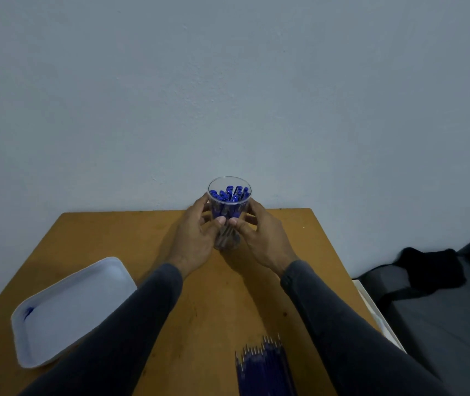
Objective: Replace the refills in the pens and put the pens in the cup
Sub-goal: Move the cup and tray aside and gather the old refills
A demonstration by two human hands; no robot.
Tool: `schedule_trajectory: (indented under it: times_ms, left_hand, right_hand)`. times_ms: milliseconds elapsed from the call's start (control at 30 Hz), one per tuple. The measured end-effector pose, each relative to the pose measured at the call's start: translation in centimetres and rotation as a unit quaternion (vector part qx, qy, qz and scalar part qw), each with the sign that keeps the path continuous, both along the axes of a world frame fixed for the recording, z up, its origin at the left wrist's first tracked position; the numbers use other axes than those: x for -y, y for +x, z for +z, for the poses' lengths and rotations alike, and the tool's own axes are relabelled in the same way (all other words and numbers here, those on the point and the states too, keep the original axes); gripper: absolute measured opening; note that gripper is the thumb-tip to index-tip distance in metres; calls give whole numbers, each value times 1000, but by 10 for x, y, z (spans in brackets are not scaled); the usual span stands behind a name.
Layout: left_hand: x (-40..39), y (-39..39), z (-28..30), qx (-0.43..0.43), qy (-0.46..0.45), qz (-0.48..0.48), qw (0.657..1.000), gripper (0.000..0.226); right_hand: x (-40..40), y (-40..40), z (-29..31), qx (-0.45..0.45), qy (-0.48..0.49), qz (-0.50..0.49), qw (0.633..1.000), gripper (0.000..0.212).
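Clear plastic cup (229,192), seemingly full of blue-capped pens (229,194), clasped by both hands' grip.

Pens (229,195) in cup (238,182) at table (154,227) far edge; tray (71,307) left; refills (265,364) near.

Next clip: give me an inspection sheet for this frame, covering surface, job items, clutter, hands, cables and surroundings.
Surface: orange-brown wooden table against the wall.
Job's things: clear plastic cup packed with blue-capped pens; bundle of blue refills at the near edge.
Clutter: white rectangular tray with a blue ink smear.
Hands: left hand and right hand both grip the cup.
Cables: nothing seen.
Surroundings: pale grey wall; dark bag at right.
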State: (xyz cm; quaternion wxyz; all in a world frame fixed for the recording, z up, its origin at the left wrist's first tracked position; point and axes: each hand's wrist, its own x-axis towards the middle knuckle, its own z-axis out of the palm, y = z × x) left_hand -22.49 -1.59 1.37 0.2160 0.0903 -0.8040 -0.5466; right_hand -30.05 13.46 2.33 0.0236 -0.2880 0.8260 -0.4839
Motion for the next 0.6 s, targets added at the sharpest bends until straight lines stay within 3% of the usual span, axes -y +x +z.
schedule_trajectory:
  times_ms: [300, 600]
  left_hand:
    - [3, -70, 4, -14, 30, 21, 999, 47]
    - [3, -96, 0, -21, 15, 52, 998, 47]
  right_hand:
    - [13, -63, -10, -21, -44, -67, 997, 48]
    - [19, -86, -14, -12, -70, -74, 995, 49]
